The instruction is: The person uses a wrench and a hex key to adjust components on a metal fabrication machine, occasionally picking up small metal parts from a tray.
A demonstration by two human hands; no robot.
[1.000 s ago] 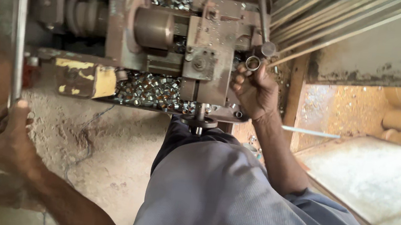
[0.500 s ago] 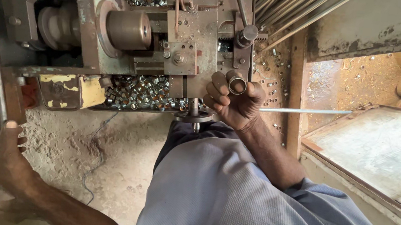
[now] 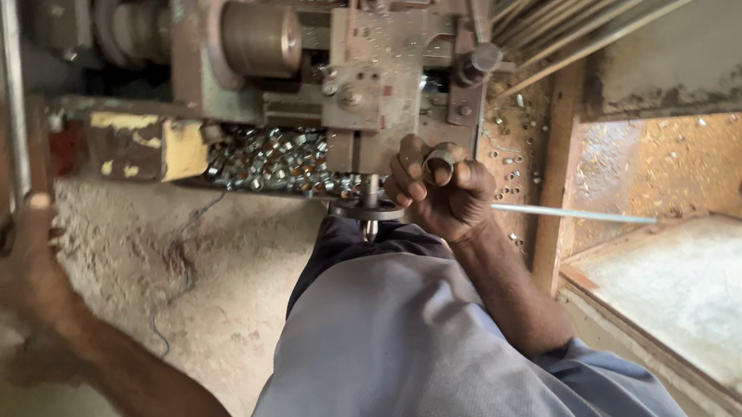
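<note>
One camera, the head view, was all I had, and it looked down over a grey-clad knee (image 3: pixel 392 351) at a worn, rusty-brown machine (image 3: pixel 313 62). The left hand (image 3: pixel 16 257) was clenched round a long steel lever (image 3: pixel 6 64) that ran up past the machine's left side. The right hand (image 3: pixel 438 188) grasped a short metal ring (image 3: pixel 439 162) between thumb and fingers, holding it just below the tool block (image 3: pixel 376 79) and clear of the round spindle nose (image 3: pixel 260 37). A thin rod (image 3: pixel 575 213) stretched away to the right behind that hand. Many shiny cut pieces (image 3: pixel 274 160) lay heaped in the tray under the spindle, so I judged a good run of parts was already made, while the ring in hand was out of the machine and not seated anywhere. Metal chips (image 3: pixel 513 150) lay scattered on the ledge beside it.
</note>
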